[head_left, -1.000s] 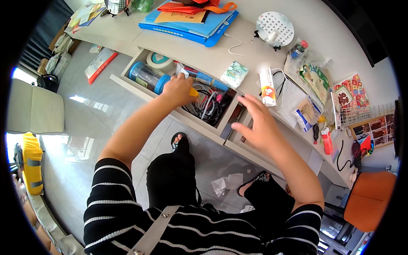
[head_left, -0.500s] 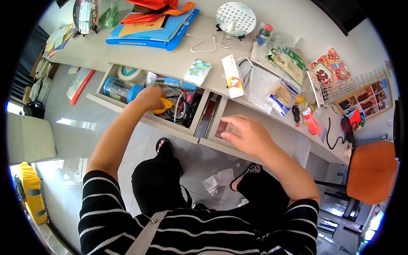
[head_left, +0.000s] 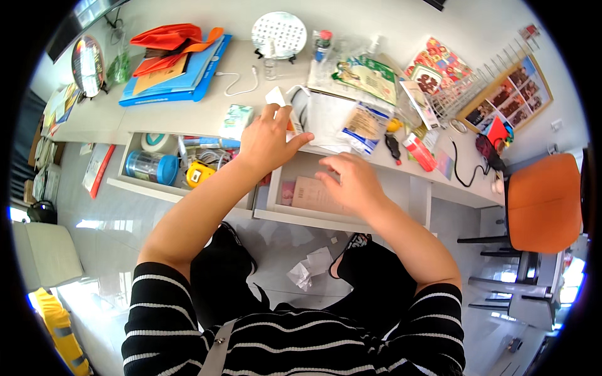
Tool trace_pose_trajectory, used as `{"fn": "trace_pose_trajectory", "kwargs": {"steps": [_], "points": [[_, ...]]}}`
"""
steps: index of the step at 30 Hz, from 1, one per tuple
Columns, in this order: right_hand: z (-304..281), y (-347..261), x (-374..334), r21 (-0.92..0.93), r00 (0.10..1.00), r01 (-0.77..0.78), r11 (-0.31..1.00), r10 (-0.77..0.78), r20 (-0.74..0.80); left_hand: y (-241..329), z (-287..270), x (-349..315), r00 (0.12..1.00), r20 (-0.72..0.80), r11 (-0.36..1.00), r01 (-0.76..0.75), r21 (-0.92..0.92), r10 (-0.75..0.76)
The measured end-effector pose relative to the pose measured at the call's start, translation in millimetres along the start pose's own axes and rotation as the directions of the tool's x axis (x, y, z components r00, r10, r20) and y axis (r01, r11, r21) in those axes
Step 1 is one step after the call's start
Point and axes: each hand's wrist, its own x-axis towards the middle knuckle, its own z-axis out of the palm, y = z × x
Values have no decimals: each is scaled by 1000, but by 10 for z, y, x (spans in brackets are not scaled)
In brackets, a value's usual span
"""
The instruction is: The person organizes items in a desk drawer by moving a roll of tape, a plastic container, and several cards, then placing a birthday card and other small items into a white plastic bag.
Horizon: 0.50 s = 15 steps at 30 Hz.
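Note:
My left hand (head_left: 268, 139) is open over the desk's front edge, thumb spread from the fingers. It partly covers a white and orange box (head_left: 275, 96); whether it touches the box I cannot tell. My right hand (head_left: 352, 182) hovers above the open right drawer (head_left: 401, 188), fingers apart and slightly bent, holding nothing. A flat brownish box (head_left: 311, 194) lies in that drawer beside a small pink item (head_left: 288, 191). In the open left drawer (head_left: 150, 192), a yellow tape measure (head_left: 199, 174) rests next to a clear jar with a blue lid (head_left: 152, 167).
Tissue pack (head_left: 237, 119), snack bag (head_left: 366, 127), red and white box (head_left: 420, 152) and blue folders (head_left: 204, 75) crowd the desk. A round white plate (head_left: 279, 34) stands behind. Crumpled paper (head_left: 310, 268) lies on the floor. An orange chair (head_left: 544, 202) stands right.
My left hand has let go of the tape measure, which now lies in the left drawer. That hand has moved right and up to the white and orange box. The view has shifted right.

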Motion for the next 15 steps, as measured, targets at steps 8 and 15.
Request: {"fn": "trace_pose_trajectory", "kwargs": {"steps": [8,15], "points": [[-371,869,-85,41,825,-517,855,510,-243,-126,77,141,1000,23,935,8,354,-18],[-238,1143,179,422,706,-619,662,705,-71,411,282,4,979,-119,966,-186,-180,167]]}}
